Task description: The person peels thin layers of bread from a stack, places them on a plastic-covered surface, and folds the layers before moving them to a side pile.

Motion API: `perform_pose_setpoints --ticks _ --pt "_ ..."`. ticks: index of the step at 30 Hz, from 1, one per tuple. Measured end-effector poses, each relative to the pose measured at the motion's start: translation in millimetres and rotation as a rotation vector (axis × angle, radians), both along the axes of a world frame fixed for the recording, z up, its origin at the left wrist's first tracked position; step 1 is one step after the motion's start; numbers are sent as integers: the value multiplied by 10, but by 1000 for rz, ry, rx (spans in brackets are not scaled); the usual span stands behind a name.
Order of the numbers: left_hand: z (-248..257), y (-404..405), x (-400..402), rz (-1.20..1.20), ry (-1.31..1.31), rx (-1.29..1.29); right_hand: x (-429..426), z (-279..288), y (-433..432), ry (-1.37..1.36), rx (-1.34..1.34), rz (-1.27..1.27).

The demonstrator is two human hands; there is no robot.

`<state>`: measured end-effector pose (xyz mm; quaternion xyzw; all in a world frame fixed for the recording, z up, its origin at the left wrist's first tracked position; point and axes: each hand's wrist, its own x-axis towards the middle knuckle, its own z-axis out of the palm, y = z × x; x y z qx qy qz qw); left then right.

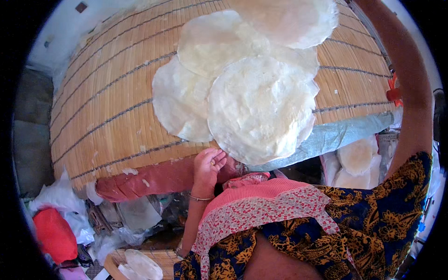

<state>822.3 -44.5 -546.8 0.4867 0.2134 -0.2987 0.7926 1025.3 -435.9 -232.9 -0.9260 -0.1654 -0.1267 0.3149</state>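
Several thin, round, pale sheets, which look like rice paper or flatbread, overlap in front of me. The nearest round sheet (262, 108) has a wrinkled face and lies over a left sheet (183, 101) and a back-left sheet (217, 42). Another sheet (287, 21), at the far side, is cut off by the picture's top. My left hand (210, 162) is at the near rim of the front sheet, its fingers loosely curled; whether they pinch the rim is unclear. My right arm reaches up along the right side, and its hand is out of view.
The sheets lie on a corded slat mat (115, 94). A red padded roll (154, 178) and a blue-green plastic cover (343, 138) line its near edge. More sheets (357, 157) lie below at right, others (143, 264) at lower left. Plastic bags (66, 206) and a red bundle (55, 234) sit left.
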Motion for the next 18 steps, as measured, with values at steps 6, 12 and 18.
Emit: perform_pose_setpoints --ticks 6,12,18 --pt "-299 -264 -90 -10 17 -9 -1186 -405 550 -100 -559 401" --pt "-101 -464 -125 44 19 -154 -2136 -2447 1206 80 -484 391" --pt "-48 -533 -22 141 1 -191 -2326 -2497 1300 135 -470 296"
